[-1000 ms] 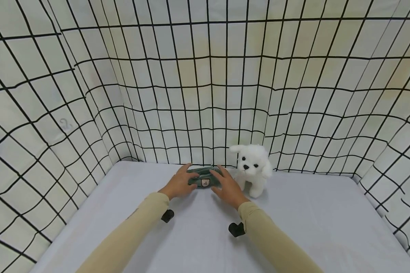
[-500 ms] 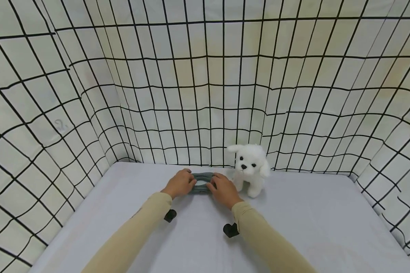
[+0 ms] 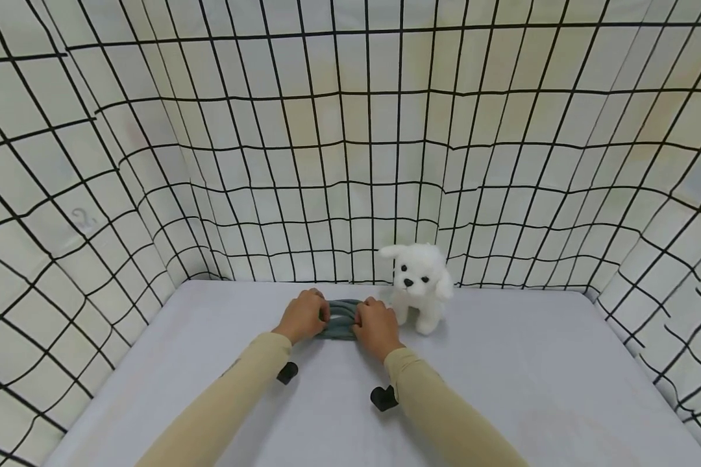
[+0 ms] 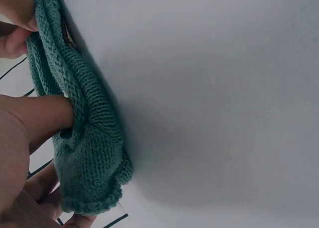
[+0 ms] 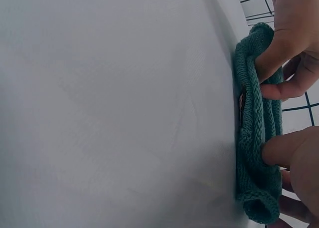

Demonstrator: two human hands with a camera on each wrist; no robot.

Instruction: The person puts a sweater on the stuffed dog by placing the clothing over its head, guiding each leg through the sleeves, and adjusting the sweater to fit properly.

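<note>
A small green knitted sweater stands bunched on the white table by its far edge, its rim gathered in folds. My left hand grips its left end; in the left wrist view the thumb hooks into the opening with other fingers behind the knit. The right end is held by my right hand; in the right wrist view its thumb presses inside the rim, above an open cuff. A sewn patch on the front shows only edge-on in the wrist views.
Right beside the right hand stands a white plush dog, facing forward. Black netting over white sheets encloses the table at the back and both sides. A dark wrist mount hangs under the right sleeve.
My fingers have gone from lying spread over the sweater to curling into its rim. The sweater has tipped so its patch no longer faces the head view, and its opening shows.
</note>
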